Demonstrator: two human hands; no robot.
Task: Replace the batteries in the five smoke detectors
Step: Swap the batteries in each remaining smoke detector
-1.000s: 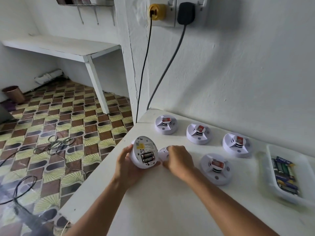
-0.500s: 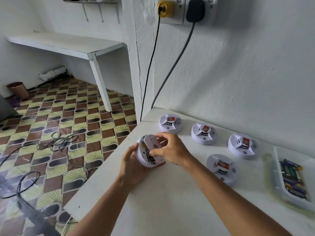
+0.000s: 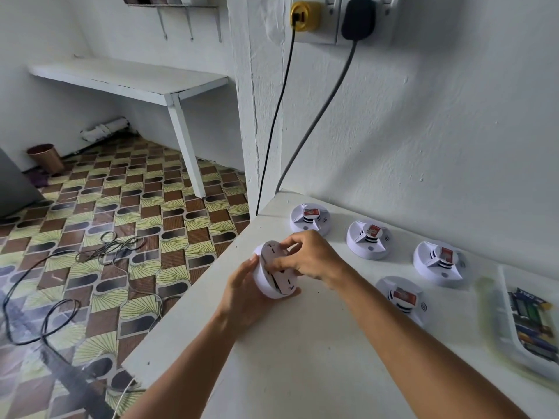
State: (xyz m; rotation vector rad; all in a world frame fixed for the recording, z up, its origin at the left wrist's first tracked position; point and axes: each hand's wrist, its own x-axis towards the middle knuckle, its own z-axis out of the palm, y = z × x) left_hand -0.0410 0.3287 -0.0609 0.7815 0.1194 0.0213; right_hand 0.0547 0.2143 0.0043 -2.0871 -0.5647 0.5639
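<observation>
A white smoke detector (image 3: 272, 285) is held tilted on its edge above the white table (image 3: 302, 358), its back side facing me. My left hand (image 3: 242, 294) cups it from below and the left. My right hand (image 3: 308, 255) presses a round white back cover (image 3: 273, 252) onto it, fingers curled over the cover's rim. Several other white detectors lie face up with red labels: one (image 3: 310, 219) at the back, a second (image 3: 368, 239), a third (image 3: 438, 263) and one nearer (image 3: 402, 299). A white tray (image 3: 508, 337) at the right holds batteries (image 3: 532, 319).
The table's left edge drops to a patterned tile floor with loose black cables (image 3: 60, 297). Two cords (image 3: 302, 131) hang from wall sockets down behind the table's back corner. A white wall runs close behind the detectors. A white shelf (image 3: 127, 77) stands farther left.
The battery bay with two batteries was open a second ago. My right hand has brought the round cover over and set it on the detector's back, hiding the batteries.
</observation>
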